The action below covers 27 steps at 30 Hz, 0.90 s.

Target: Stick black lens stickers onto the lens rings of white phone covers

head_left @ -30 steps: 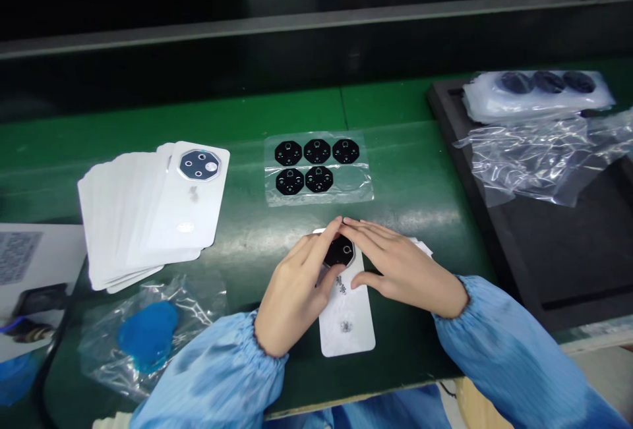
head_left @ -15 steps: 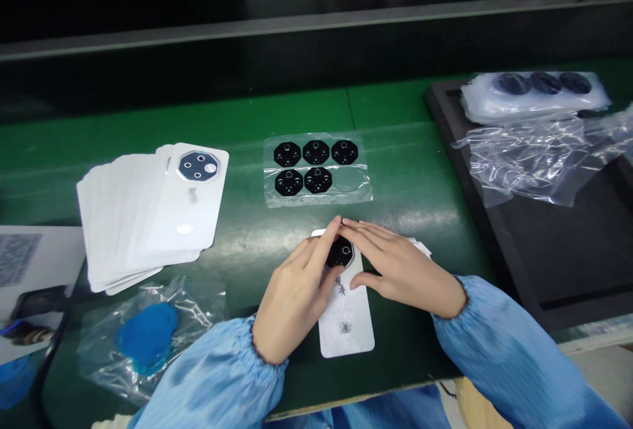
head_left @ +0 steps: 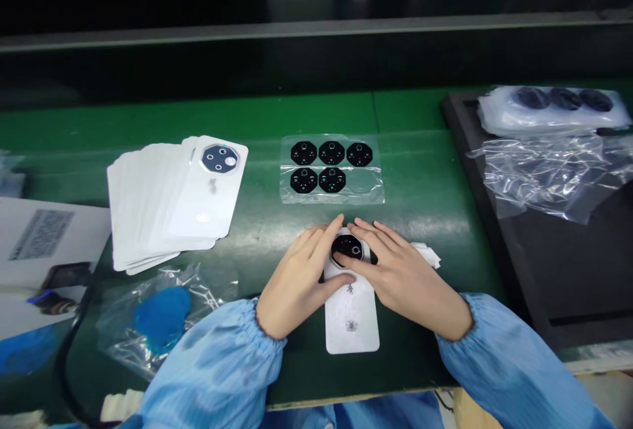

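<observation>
A white phone back cover (head_left: 352,337) lies on the green mat before me, with a black octagonal camera lens cover (head_left: 346,248) at its upper end. My left hand (head_left: 302,276) rests along the cover's left side, fingers stretched out and thumb over the white surface. On the other side, my right hand (head_left: 403,277) has its fingers extended over the top right edge, its thumb touching the black lens cover. Neither hand grips anything. Just beyond them lies a clear film sheet (head_left: 366,185) carrying several black octagonal lens covers (head_left: 331,152).
At left lies a fanned stack of white back covers (head_left: 148,205). Nearer sits a plastic bag with a blue lump (head_left: 163,317), beside a black cable (head_left: 62,363). A dark tray (head_left: 583,271) on the right holds crumpled clear plastic (head_left: 548,172) and wrapped lens parts (head_left: 548,113).
My right thumb has moved from the white surface up onto the lens cover. My hands have parted slightly, showing more of the lens cover. The whole view has shifted a little.
</observation>
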Available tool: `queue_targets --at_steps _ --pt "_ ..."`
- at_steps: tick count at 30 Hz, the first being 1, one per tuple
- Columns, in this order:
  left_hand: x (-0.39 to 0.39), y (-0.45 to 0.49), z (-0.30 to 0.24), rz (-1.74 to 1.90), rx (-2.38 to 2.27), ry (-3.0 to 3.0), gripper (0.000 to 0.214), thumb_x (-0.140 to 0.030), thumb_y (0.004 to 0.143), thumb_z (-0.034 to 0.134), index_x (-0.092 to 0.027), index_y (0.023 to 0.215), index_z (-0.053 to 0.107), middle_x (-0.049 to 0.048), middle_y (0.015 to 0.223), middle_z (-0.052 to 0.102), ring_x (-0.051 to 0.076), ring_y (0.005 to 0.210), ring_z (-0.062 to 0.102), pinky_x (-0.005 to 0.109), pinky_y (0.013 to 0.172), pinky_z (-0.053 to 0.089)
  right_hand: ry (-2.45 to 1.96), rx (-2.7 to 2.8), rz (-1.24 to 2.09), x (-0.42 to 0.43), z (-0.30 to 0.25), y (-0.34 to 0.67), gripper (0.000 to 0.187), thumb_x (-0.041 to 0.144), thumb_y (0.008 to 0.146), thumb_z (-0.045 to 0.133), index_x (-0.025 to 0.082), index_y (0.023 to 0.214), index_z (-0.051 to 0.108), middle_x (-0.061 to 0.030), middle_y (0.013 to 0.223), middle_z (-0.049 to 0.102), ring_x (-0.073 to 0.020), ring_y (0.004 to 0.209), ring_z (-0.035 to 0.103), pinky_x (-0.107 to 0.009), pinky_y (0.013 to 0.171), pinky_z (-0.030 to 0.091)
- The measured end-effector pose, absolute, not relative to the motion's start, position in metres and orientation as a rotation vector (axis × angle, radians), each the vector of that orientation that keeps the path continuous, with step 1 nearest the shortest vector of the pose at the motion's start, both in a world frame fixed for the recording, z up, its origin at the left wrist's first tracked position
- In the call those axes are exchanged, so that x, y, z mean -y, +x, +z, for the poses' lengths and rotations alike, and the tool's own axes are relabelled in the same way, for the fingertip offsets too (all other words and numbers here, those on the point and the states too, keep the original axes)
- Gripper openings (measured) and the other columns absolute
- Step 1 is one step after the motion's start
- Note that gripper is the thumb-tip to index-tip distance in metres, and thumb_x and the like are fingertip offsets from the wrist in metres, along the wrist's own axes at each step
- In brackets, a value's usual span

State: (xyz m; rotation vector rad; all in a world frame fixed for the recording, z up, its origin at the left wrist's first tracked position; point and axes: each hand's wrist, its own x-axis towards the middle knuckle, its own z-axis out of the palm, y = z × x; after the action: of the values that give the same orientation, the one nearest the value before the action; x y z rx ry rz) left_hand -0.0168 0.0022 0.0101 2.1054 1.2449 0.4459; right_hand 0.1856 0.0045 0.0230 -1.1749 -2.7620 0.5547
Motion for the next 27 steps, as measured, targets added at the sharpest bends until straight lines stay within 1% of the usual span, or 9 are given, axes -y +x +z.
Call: queue_targets --at_steps 2,7,11,13,15,17,19,22,27 --pt "-0.002 -0.017 0.010 0.437 -1.272 2.131 0.089 -0.034 0.082 0.070 -0.025 0.150 0.013 0.0100 0.122 0.052 0.027 0.114 0.047 0.043 0.098 0.041 -1.188 2.758 0.512 -0.003 0.023 0.183 0.045 0.008 0.091 0.047 0.023 0.133 0.052 -0.0156 0.144 0.042 -0.0298 0.141 0.028 -0.050 0.115 0.027" --pt "-0.004 -0.017 0.007 0.449 -1.272 2.136 0.089 -0.036 0.080 0.072 -0.027 0.149 0.017 0.0114 0.124 0.045 0.029 0.112 0.045 0.045 0.096 0.042 -1.217 2.656 0.554 0.000 0.020 0.179 0.039 0.012 0.092 0.047 0.022 0.129 0.054 -0.0152 0.144 0.041 -0.0288 0.138 0.033 -0.052 0.113 0.029" --pt "-0.005 -0.016 0.005 0.617 -1.288 1.977 0.080 -0.025 0.079 0.073 -0.030 0.144 0.026 0.0090 0.120 0.042 0.026 0.114 0.046 0.047 0.099 0.043 -1.387 2.269 0.782 0.003 0.017 0.176 0.052 0.021 0.095 0.045 0.020 0.144 0.031 -0.0146 0.152 0.027 -0.0280 0.140 0.029 -0.051 0.111 0.034" --pt "-0.004 -0.014 0.005 0.737 -1.276 1.842 0.076 -0.020 0.079 0.072 -0.032 0.142 0.030 0.0081 0.122 0.039 0.025 0.118 0.047 0.045 0.098 0.047 -1.393 1.991 0.991 0.004 0.015 0.174 0.059 0.023 0.093 0.049 0.023 0.146 0.024 -0.0137 0.147 0.036 -0.0268 0.134 0.040 -0.049 0.107 0.041" --pt "-0.001 -0.012 0.006 0.861 -1.233 1.678 0.074 -0.018 0.078 0.072 -0.033 0.140 0.033 0.0087 0.128 0.035 0.025 0.120 0.048 0.040 0.093 0.053 -1.325 1.685 1.313 0.004 0.015 0.173 0.059 0.025 0.091 0.053 0.024 0.142 0.024 -0.0123 0.129 0.056 -0.0240 0.113 0.060 -0.044 0.093 0.053" --pt "0.002 -0.009 0.007 0.958 -1.168 1.496 0.073 -0.018 0.079 0.071 -0.032 0.140 0.034 0.0095 0.137 0.033 0.025 0.119 0.052 0.034 0.085 0.058 -1.242 1.418 1.598 0.004 0.017 0.172 0.053 0.027 0.090 0.056 0.023 0.136 0.030 -0.0082 0.107 0.068 -0.0209 0.091 0.069 -0.037 0.076 0.059" --pt "0.004 -0.006 0.009 0.992 -1.116 1.330 0.069 -0.018 0.081 0.068 -0.031 0.140 0.033 0.0101 0.136 0.042 0.023 0.108 0.061 0.030 0.076 0.061 -1.218 1.290 1.697 0.004 0.022 0.171 0.043 0.029 0.088 0.059 0.022 0.126 0.039 -0.0062 0.099 0.071 -0.0201 0.085 0.070 -0.033 0.070 0.059" --pt "0.005 -0.003 0.010 0.970 -1.136 1.183 0.058 -0.020 0.081 0.068 -0.025 0.133 0.042 0.0079 0.114 0.062 0.020 0.091 0.069 0.028 0.068 0.062 -1.245 1.269 1.645 0.004 0.026 0.171 0.035 0.028 0.087 0.062 0.021 0.117 0.047 -0.0052 0.098 0.072 -0.0190 0.085 0.070 -0.029 0.068 0.058" --pt "0.001 -0.003 0.007 0.944 -1.228 1.136 0.044 -0.027 0.079 0.071 -0.019 0.119 0.054 0.0048 0.094 0.072 0.018 0.073 0.072 0.024 0.056 0.060 -1.247 1.265 1.662 0.005 0.025 0.173 0.029 0.033 0.090 0.058 0.021 0.115 0.047 -0.0038 0.092 0.072 -0.0191 0.078 0.071 -0.030 0.065 0.058"
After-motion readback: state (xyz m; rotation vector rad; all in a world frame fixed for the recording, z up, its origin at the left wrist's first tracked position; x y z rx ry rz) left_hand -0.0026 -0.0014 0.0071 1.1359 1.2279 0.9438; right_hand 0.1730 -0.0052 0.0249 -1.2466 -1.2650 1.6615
